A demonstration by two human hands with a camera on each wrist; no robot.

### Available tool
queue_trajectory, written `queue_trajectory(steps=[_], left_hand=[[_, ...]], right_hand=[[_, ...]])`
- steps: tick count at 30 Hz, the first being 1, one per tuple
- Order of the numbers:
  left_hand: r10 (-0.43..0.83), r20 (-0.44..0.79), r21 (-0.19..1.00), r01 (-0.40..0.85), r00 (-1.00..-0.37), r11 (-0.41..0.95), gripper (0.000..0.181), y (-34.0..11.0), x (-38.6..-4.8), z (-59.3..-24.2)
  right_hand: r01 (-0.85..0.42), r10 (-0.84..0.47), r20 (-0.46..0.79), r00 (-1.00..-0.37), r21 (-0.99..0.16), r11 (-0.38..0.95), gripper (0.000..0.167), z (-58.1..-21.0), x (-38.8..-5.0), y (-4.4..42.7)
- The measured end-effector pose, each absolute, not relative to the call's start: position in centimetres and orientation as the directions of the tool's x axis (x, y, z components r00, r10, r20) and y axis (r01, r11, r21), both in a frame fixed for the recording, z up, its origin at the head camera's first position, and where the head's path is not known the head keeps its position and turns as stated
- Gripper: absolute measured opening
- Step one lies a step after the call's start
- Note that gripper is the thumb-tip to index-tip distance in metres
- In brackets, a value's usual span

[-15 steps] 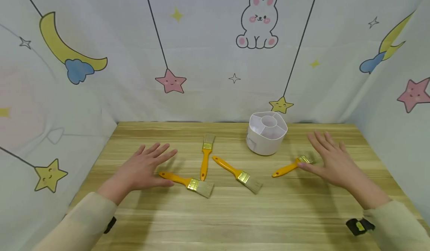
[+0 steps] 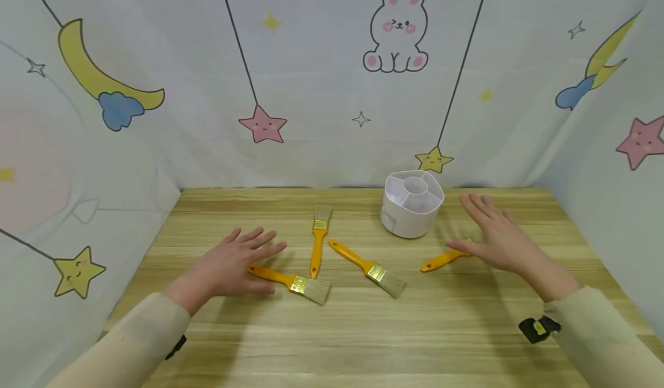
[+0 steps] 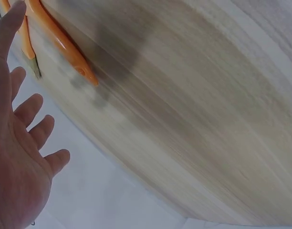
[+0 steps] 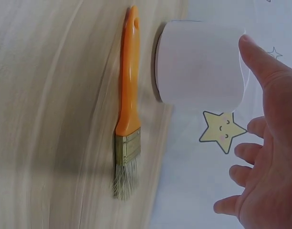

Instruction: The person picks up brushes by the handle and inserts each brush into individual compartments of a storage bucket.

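Note:
My left hand, fingers spread, hovers over the handle end of an orange-handled paintbrush on the table. Above the rightmost paintbrush is my right hand, its fingers extended and holding nothing; from the head it hides the bristles, which show in the right wrist view on the same paintbrush. Two more paintbrushes lie between the hands: one upright in view, another slanted. A white divided organizer stands behind them, left of my right hand, and appears as a white wall in the right wrist view.
The wooden table meets a white curtain printed with stars, moons and a rabbit at its back edge. Curtain walls also rise at both sides.
My right hand has moved left and slightly farther back, now covering more of the rightmost paintbrush. The left hand has shifted a little to the right. The paintbrushes and organizer stay in place.

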State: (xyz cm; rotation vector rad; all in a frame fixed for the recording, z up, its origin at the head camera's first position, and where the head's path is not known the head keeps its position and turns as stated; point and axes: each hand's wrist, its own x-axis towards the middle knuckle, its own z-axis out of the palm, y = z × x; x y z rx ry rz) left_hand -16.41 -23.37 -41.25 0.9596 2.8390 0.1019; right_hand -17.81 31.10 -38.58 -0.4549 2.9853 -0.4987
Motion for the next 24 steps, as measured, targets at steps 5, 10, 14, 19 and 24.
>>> queue_trajectory(steps=[5, 10, 14, 19, 24], left_hand=[[0.625, -0.129, 0.106, 0.616, -0.770, 0.780, 0.086, -23.1, -16.6, -41.5], [0.648, -0.148, 0.102, 0.640, -0.747, 0.761, 0.080, -22.9, -16.7, -41.9], [0.671, -0.146, 0.105, 0.663, -0.727, 0.742, 0.075, -22.7, -16.8, -42.3], [0.705, -0.132, 0.139, 0.691, -0.697, 0.709, 0.068, -22.6, -16.8, -42.7], [0.738, -0.096, 0.155, 0.723, -0.667, 0.673, 0.062, -22.6, -16.7, -43.0]], right_hand=[[-0.269, -0.305, -0.044, -0.951, -0.359, 0.894, 0.113, -38.6, -18.6, 30.9], [-0.261, -0.306, -0.043, -0.951, -0.416, 0.871, 0.113, -38.4, -19.1, 30.6], [-0.257, -0.311, -0.048, -0.949, -0.455, 0.853, 0.113, -38.4, -19.6, 30.4], [-0.232, -0.309, -0.068, -0.948, -0.515, 0.825, 0.114, -38.8, -20.3, 30.3], [-0.205, -0.304, -0.088, -0.949, -0.560, 0.803, 0.115, -39.0, -20.9, 30.2]])
